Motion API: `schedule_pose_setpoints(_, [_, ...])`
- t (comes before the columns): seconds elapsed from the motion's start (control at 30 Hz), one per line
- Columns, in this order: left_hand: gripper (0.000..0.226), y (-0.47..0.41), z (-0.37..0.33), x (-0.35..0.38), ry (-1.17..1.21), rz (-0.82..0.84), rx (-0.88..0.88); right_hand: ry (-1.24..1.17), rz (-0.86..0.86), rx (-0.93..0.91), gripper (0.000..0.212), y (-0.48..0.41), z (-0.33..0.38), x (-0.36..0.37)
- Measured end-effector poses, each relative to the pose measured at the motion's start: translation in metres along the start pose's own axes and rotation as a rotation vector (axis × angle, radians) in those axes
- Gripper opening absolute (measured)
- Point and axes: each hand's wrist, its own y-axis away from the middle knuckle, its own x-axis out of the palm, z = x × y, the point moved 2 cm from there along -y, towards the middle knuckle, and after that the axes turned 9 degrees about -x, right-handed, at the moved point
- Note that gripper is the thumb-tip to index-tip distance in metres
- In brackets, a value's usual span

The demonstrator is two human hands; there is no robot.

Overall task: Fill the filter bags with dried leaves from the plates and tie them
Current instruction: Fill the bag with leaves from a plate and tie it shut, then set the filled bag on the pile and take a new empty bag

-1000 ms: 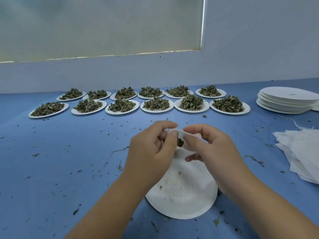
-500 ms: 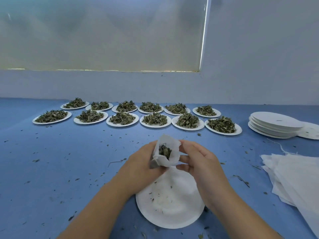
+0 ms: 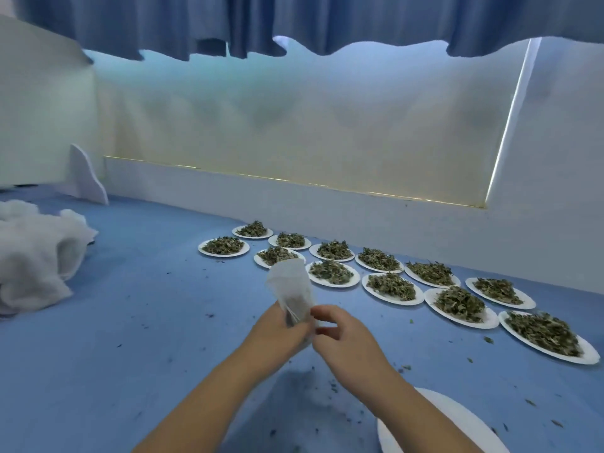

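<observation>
A white filter bag (image 3: 290, 289) with dark dried leaves showing through its lower part stands upright above the blue table. My left hand (image 3: 281, 331) grips its bottom end. My right hand (image 3: 343, 338) is beside it, fingers curled and pinching at the bag's lower right edge. Several paper plates of dried leaves (image 3: 330, 273) lie in two rows behind my hands, running off to the right. An emptied white plate (image 3: 457, 420) lies at the lower right, partly covered by my right forearm.
A heap of white fluffy wadding (image 3: 32, 256) lies at the left. Leaf crumbs are scattered over the blue table (image 3: 147, 338). A low white wall and a window blind close off the far side; a blue curtain hangs above.
My head has turned left and up, so the plate rows and emptied plate shifted right. My hands lifted the bag off the emptied plate, and the bag's top now stands tall.
</observation>
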Motion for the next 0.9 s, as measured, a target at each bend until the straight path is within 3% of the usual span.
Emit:
schedule_pose_setpoints(0.1, [0.013, 0.012, 0.016, -0.069, -0.102, 0.008, 0.017, -0.036, 0.136, -0.006, 0.042, -0.028, 0.024, 0.055])
schedule_pose_setpoints(0.23, [0.017, 0.027, 0.049, -0.152, -0.137, -0.211, -0.122, -0.200, 0.243, -0.035, 0.038, -0.057, 0.054, 0.137])
schedule_pose_setpoints(0.33, [0.027, 0.040, 0.070, -0.199, -0.150, -0.412, -0.251, -0.395, 0.249, 0.048, 0.030, -0.075, 0.066, 0.192])
schedule_pose_setpoints(0.47, [0.029, 0.045, 0.098, -0.249, -0.169, -0.493, -0.295, -0.703, 0.264, 0.221, 0.027, -0.093, 0.060, 0.246])
schedule_pose_setpoints(0.57, [0.016, 0.039, 0.122, -0.287, -0.294, -0.614, -0.375, -1.037, 0.176, 0.372, 0.021, -0.101, 0.043, 0.254])
schedule_pose_setpoints(0.63, [0.024, 0.032, 0.139, -0.309, -0.384, -0.700, -0.414, -1.194, 0.138, 0.421, 0.022, -0.105, 0.032, 0.250])
schedule_pose_setpoints(0.73, [0.037, 0.024, 0.158, -0.333, -0.424, -0.814, -0.458, -1.175, 0.172, 0.396, 0.020, -0.105, 0.025, 0.251])
schedule_pose_setpoints(0.9, [0.030, 0.007, 0.170, -0.359, -0.515, -0.901, -0.393, -1.082, 0.223, 0.343, 0.019, -0.106, 0.027, 0.258])
